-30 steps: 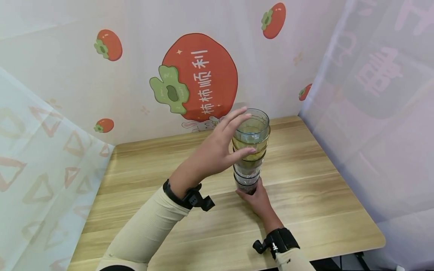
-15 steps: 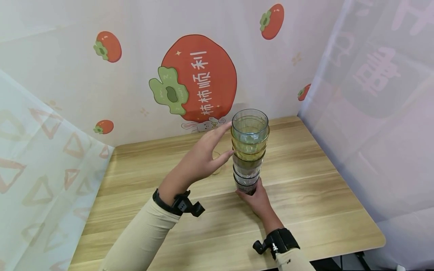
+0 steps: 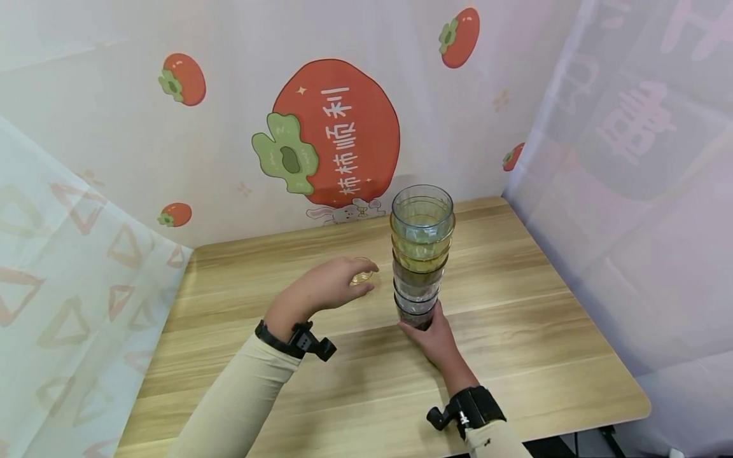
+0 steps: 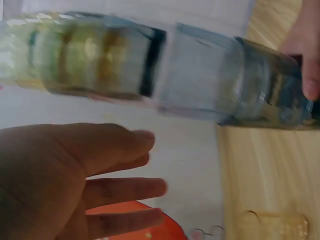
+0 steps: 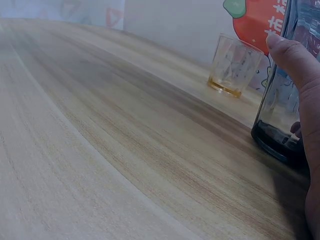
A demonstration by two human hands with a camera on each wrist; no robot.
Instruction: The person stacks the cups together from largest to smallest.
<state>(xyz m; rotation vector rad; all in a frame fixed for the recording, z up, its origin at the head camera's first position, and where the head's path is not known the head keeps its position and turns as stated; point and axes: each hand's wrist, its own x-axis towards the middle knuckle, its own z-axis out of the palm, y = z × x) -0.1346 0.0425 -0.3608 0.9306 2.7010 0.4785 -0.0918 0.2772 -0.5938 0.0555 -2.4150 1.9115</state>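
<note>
A tall stack of nested glasses (image 3: 422, 273) stands upright on the table, clear and greyish low down, yellow-tinted higher up, with a blue-grey one on top. My right hand (image 3: 438, 340) grips the base of the stack, thumb round its side in the right wrist view. Left of the stack, a single amber-tinted glass (image 5: 235, 70) stands upright on its own. My left hand (image 3: 321, 286) is right at this glass in the head view, thumb and fingers apart and partly covering it. The left wrist view shows its fingers (image 4: 125, 192) extended, with nothing between them.
The wooden table (image 3: 532, 331) meets a printed cloth backdrop (image 3: 229, 146) close behind the glasses. Cloth side walls (image 3: 647, 191) flank the table at left and right. The table's rounded front corner is at the lower right.
My left hand has come down from beside the top of the stack to the single amber glass on the left. The right hand stays at the stack's base.
</note>
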